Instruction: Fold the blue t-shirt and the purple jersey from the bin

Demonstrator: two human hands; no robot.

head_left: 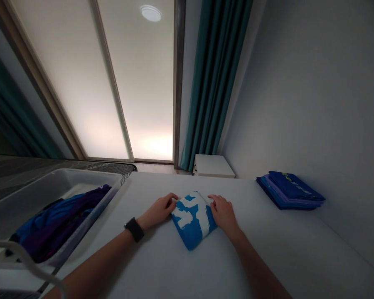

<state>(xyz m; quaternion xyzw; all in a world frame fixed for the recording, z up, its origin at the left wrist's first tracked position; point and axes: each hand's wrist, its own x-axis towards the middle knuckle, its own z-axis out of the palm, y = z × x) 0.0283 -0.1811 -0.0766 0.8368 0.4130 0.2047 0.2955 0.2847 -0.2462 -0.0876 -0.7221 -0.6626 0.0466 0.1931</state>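
A folded blue cloth with a white print [191, 220], apparently a garment, lies on the white table in front of me, one corner pointing towards me. My left hand [162, 211] is at its left corner, thumb against the edge and index finger held apart from the thumb. On the opposite side, my right hand [223, 214] rests against the right edge, its index finger stretched out. Both hands look open and loosely placed. The undersides of the fingers are partly hidden. A black watch [134, 229] is on my left wrist.
A clear plastic bin [110, 178] at left holds crumpled blue and purple clothes [62, 220]. Folded blue and purple garments [289, 191] are stacked at the right, near the wall. A pale curved bar [28, 259] crosses the lower left. A white cabinet [213, 165] stands beyond the table [237, 265].
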